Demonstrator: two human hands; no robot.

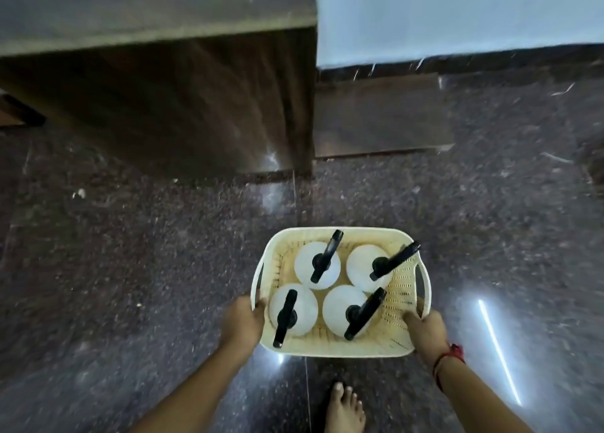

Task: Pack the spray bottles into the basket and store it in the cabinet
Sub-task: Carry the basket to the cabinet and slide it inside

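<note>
A cream perforated plastic basket (pixel 340 347) hangs in the air above the floor, carried in front of me. Several white spray bottles (pixel 317 264) with black trigger heads stand upright inside it, seen from above. My left hand (pixel 243 318) grips the basket's left rim near its handle. On the other side my right hand (pixel 426 329) grips the right rim, a red thread around its wrist. A dark wooden cabinet (pixel 196 106) stands ahead at the upper left; only its closed side and top show.
Dark speckled stone floor (pixel 130 269) spreads all around, with bright light streaks at the right. My bare foot (pixel 344 409) is below the basket. A white wall (pixel 457 17) with a dark skirting rises at the upper right, and a low wooden panel (pixel 382 119) leans beside the cabinet.
</note>
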